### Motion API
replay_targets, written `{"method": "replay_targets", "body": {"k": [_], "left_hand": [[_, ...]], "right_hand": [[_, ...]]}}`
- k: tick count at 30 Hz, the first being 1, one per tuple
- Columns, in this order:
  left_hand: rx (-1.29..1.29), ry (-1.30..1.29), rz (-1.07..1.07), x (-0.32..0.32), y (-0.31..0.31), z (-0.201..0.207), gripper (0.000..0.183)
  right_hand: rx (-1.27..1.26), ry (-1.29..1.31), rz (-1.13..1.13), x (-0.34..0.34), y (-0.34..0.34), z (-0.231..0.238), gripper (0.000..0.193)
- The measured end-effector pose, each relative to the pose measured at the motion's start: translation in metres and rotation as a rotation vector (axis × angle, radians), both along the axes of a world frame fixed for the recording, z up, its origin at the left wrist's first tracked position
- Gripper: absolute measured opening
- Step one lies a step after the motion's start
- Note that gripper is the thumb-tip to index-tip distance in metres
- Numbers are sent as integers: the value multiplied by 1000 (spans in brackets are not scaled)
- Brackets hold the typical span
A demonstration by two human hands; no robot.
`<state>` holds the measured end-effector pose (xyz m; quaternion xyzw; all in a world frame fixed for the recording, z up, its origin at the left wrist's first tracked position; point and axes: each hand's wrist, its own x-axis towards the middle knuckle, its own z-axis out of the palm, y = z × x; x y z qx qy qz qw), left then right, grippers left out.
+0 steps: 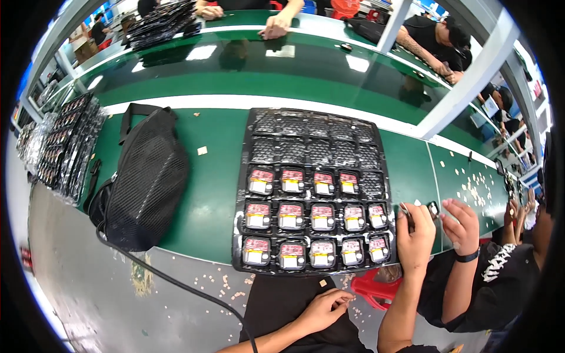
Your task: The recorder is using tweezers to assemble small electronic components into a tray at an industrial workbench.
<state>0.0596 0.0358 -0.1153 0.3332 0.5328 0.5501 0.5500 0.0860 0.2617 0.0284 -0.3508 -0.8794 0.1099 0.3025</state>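
Note:
A black plastic tray point(273, 232) with rows of square pockets lies in front of me on the green bench. Its nearer rows hold small square black devices point(322, 217) with red, yellow and white faces; the two far rows hold none. At the tray's right edge my right hand point(415, 235) is raised, thumb and forefinger pinched at something small and thin that I cannot make out. My left hand point(322, 310) rests on my dark-clothed lap below the tray, fingers loosely bent and slightly apart, with nothing visible in it.
A black mesh bag point(147, 182) lies left of the tray, a stack of wrapped trays point(67, 147) beyond it. A co-worker's hand point(462, 226) is close at right, beside a small black piece point(434, 209). Small tan squares point(474, 191) litter bench and floor. A grey post point(465, 76) stands ahead.

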Motion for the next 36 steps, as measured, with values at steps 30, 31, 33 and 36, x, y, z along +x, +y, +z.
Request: {"method": "replay_targets", "body": {"k": [30, 31, 33, 36], "left_hand": [[215, -132, 168, -16, -23, 94, 21], [211, -286, 209, -20, -26, 104, 18], [284, -437, 210, -29, -27, 104, 39], [266, -601, 192, -41, -30, 107, 75]], "right_hand": [[-232, 246, 185, 52, -6, 24, 65], [-93, 214, 406, 50, -19, 27, 71], [-279, 285, 750, 34, -50, 32, 63], [-395, 195, 963, 32, -72, 29, 56]]}}
